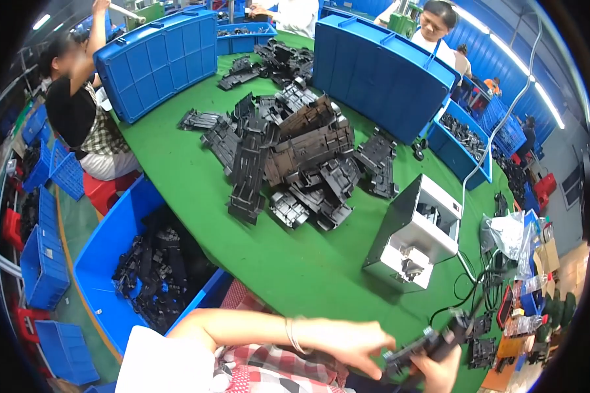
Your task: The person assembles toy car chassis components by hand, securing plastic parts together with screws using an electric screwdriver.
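A busy workshop with blue walls surrounds a round worktop (295, 262) covered in green felt-like cloth, where a heap of black moulded plastic parts (288, 157) lies at the centre between upended blue plastic crates (157, 62). At the lower edge the person's left hand (347, 344) reaches across with fingers curled about one end of a small black plastic part (416, 350), while the right hand (439, 370) closes on it from below; both hold it just off the worktop's near rim. The part looks rigid, ribbed and matt, with sharp moulded edges, so a firm grip by its solid ends, not its thin ribs, would likely serve best. A boxy white and grey machine (413, 236) stands nearby, near a blue bin of finished pieces (157, 275).
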`<control>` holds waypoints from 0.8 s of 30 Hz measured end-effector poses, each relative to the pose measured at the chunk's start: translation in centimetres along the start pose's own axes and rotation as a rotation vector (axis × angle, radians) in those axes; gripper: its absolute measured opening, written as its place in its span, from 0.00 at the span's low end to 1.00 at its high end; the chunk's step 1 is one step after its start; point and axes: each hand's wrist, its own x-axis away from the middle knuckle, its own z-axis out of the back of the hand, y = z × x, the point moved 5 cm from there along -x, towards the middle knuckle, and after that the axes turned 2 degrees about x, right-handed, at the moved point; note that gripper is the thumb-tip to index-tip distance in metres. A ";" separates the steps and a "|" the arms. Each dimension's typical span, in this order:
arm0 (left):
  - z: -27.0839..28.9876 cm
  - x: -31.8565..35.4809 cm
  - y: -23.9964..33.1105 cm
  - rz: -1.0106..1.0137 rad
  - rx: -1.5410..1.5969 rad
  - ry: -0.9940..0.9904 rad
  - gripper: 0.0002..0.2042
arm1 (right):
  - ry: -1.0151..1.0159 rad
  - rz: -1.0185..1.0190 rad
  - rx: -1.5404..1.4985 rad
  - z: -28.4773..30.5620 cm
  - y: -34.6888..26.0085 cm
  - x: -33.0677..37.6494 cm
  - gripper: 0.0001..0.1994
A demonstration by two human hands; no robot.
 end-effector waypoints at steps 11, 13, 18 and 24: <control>24.7 -7.9 -7.6 0.878 -1.675 0.541 0.12 | 0.939 -0.275 0.274 13.9 1.2 15.5 0.11; 25.2 -8.0 -7.9 0.834 -1.693 0.645 0.13 | 0.911 -0.191 0.075 14.0 2.8 16.0 0.12; 23.0 -5.7 -3.6 0.550 -1.684 0.580 0.20 | 0.638 0.118 -0.423 10.4 1.1 7.9 0.12; 14.9 -0.1 3.2 0.246 -1.105 0.546 0.39 | 0.217 0.648 -0.584 5.8 -2.7 -0.6 0.16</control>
